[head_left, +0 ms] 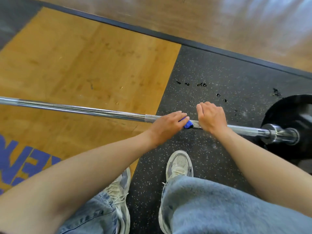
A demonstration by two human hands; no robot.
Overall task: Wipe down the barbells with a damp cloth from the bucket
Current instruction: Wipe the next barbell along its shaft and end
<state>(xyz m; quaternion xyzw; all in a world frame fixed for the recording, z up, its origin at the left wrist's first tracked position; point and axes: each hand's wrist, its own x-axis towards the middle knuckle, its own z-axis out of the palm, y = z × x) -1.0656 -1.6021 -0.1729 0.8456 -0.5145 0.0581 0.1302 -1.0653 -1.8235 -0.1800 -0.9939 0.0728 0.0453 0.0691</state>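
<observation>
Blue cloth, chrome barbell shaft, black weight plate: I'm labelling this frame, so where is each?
Blue cloth (187, 124), head view, on the fold showing beside the left hand.
Chrome barbell shaft (81, 110), head view, on the smooth middle section.
Black weight plate (287, 107), head view, on its upper face.

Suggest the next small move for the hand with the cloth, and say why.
Probably slide the left hand, which holds the blue cloth wrapped on the bar, leftward along the shaft. The right hand grips the bar just beside it, towards the plate, blocking that way, while a long bare stretch of bar runs left over the wooden platform.
</observation>
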